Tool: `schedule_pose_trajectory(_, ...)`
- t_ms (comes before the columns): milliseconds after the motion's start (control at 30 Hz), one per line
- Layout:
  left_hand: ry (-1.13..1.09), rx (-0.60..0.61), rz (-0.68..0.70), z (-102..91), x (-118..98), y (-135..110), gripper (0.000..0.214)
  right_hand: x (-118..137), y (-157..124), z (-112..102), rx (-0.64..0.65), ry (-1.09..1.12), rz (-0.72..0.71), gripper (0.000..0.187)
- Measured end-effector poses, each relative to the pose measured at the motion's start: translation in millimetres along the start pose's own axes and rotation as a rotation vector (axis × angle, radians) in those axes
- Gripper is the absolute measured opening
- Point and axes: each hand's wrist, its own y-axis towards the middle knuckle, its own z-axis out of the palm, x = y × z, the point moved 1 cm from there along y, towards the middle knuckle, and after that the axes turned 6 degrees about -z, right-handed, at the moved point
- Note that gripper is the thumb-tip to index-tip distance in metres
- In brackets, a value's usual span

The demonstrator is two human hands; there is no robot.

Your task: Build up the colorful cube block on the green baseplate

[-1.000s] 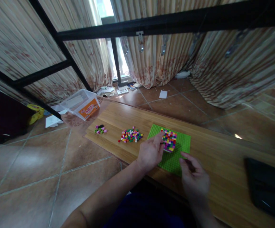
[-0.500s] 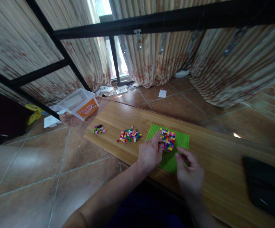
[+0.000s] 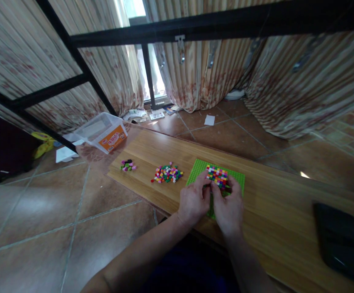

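Note:
A block of small toy bricks (image 3: pixel 217 174), patterned in many colours, is over the green studded baseplate (image 3: pixel 198 166). My left hand (image 3: pixel 193 202) grips the block's left side with bent fingers. On the opposite side my right hand (image 3: pixel 231 206) closes round it, the thumb at the near edge and the fingers along the right. My hands hide the block's lower edge, so whether it rests on the plate or is raised I cannot tell. A loose pile of mixed bricks (image 3: pixel 167 173) lies to the left of the plate.
Farther left on the wooden table (image 3: pixel 158 142) is a smaller cluster of pink, green and black bricks (image 3: pixel 128 165). A clear plastic box (image 3: pixel 103 132) with an orange label stands at the table's far left end. A black phone-like slab (image 3: pixel 341 240) lies at right.
My right hand has moved left and up from beside the block and now holds its right side. The block looks slightly tilted and shifted right. My left hand stays at its left side.

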Motion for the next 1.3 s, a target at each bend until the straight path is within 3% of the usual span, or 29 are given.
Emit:
schedule_pose_trajectory(133, -0.046, -0.002, 0.008, 0.4, 1, -1, 0.022, -1, -1, 1, -0.005, 0.043, 0.025, 0.061)
schedule_pose_trajectory(467, -0.106, -0.026, 0.016, 3.1, -1, -12, 0.037, 1, 2, 3, -0.004, 0.087, 0.098, 0.063)
schedule_pose_trajectory(733, -0.114, -0.014, 0.1, 4.7, 2, -16, 0.049, -5, 1, 10, -0.032, 0.13, 0.021, 0.059)
schedule_pose_trajectory(833, -0.113, -0.036, 0.13, 1.8, 5, -16, 0.05, -7, 0, 9, -0.005, 0.177, 0.054, 0.06)
schedule_pose_trajectory(967, -0.103, -0.13, 0.089, -12.3, 25, -15, 0.045, -10, -5, -6, -0.023, 0.225, 0.093, 0.066)
schedule_pose_trajectory(1100, 0.0, -0.217, -0.095, -35.5, 59, -15, 0.035, -22, -11, -35, -0.051, 0.177, 0.099, 0.06)
schedule_pose_trajectory(1200, 0.127, -0.222, -0.199, -49.6, 78, -14, 0.027, -39, -13, -54, -0.086, 0.132, 0.139, 0.057)
schedule_pose_trajectory(1300, 0.249, -0.183, -0.237, -54.3, 84, -14, 0.023, -55, -15, -68, -0.101, 0.03, 0.204, 0.058)
